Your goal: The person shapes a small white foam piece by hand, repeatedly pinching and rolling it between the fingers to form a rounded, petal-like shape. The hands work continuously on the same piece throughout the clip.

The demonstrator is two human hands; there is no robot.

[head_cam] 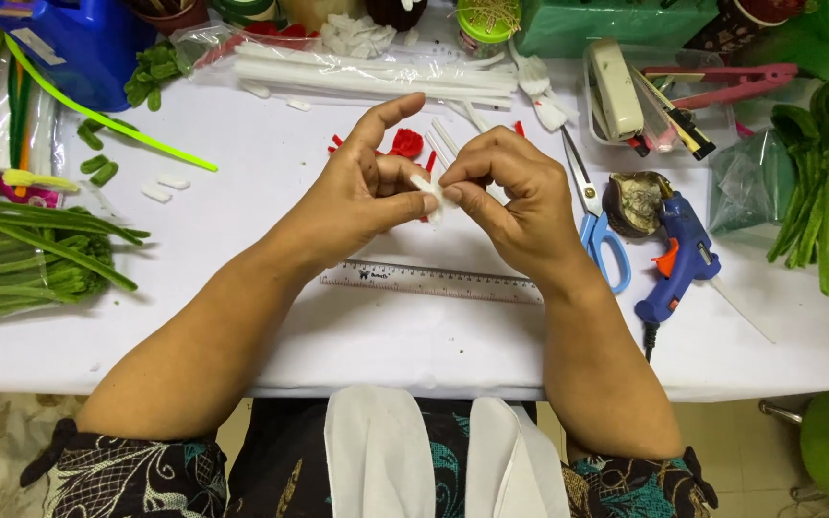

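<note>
A small white fuzzy piece (434, 195) sits in the middle of the frame, pinched between 2 hands above the white table (242, 326). The left hand (362, 192) nips it between thumb and a bent finger, its index finger raised and pointing up. The right hand (515, 197) is curled tight, fingertips closed on the same piece. Just behind the hands lies 1 small red fuzzy shape (407, 143) among a few loose white stems (448, 134). Below the hands runs 1 clear ruler (431, 282). To the right lie 1 pair of blue-handled scissors (599, 230) and 1 blue glue gun (678, 257). Further up is a long bundle of white stems (367, 77). Green stems (31, 254) are heaped at the left edge, and more green ones (817, 182) at the right.
</note>
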